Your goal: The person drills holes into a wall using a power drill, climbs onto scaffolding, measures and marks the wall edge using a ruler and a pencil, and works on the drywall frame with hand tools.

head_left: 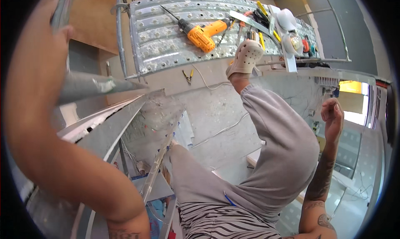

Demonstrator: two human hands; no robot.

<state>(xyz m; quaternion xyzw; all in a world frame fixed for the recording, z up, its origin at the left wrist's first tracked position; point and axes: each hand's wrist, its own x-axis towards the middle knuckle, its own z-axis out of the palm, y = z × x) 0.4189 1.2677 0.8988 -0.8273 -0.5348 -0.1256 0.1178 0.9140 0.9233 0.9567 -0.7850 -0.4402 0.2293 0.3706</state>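
Observation:
High at the left, my left hand (58, 28) is closed around an upright metal scaffold pole (63, 3); the fingers are partly hidden and blurred. At the right, my right hand (332, 119) hangs in the air with its fingers curled and nothing visible in them. My foot in a beige clog (248, 57) is raised to the near edge of a perforated metal scaffold platform (152, 57). On that platform lies an orange cordless drill (203, 36) with a long bit, touched by neither hand.
Hand tools, a flat metal strip (250, 22) and white round fittings (286, 21) crowd the platform's right part. A thick horizontal pole (98, 84) crosses at the left. Far below, yellow-handled pliers (188, 77) and a cable (221, 134) lie on the floor. A stepladder (156, 189) stands beside my leg.

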